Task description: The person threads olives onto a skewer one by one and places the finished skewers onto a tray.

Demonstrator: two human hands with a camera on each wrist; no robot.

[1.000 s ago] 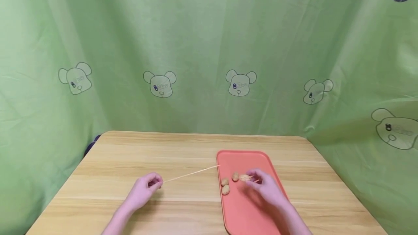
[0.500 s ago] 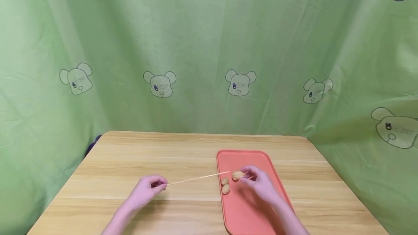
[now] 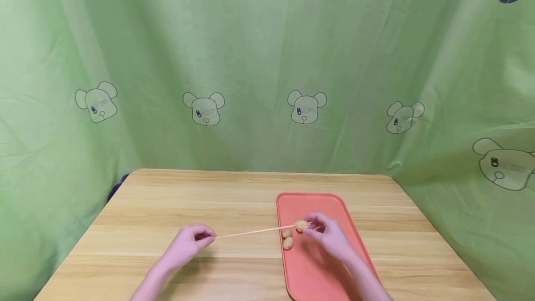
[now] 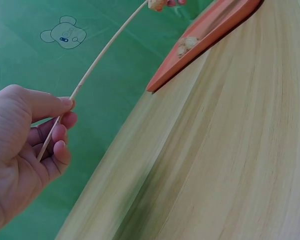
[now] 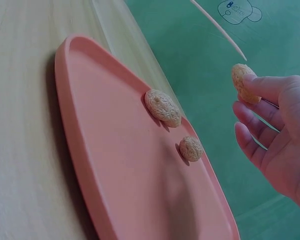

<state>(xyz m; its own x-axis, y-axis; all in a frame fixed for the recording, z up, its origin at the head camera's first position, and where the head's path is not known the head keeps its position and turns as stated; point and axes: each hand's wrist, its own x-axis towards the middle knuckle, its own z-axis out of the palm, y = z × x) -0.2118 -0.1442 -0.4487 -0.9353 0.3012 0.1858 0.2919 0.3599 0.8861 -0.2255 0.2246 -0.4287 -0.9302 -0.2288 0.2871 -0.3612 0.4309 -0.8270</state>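
My left hand (image 3: 186,244) pinches a thin wooden skewer (image 4: 102,52) between thumb and fingers, its rear end lying across the palm. The skewer points right, over the left rim of the pink tray (image 3: 307,268). Above the tray my right hand (image 5: 284,125) pinches a wrinkled tan oval ball (image 5: 242,80) between thumb and fingertips. In the right wrist view, the skewer's pointed tip is just off the ball's end, with a small gap visible. Similar tan balls (image 5: 190,149) lie on the tray near its rim; two of them (image 3: 288,243) show in the head view.
The tray sits on the right half of a wood-grain table (image 3: 234,199). A green curtain (image 3: 259,68) printed with bear heads surrounds the table's back and sides.
My right hand has moved left with its ball. My left hand has shifted slightly right, its skewer lying flatter; tip and ball have come close together. The tray has stayed put.
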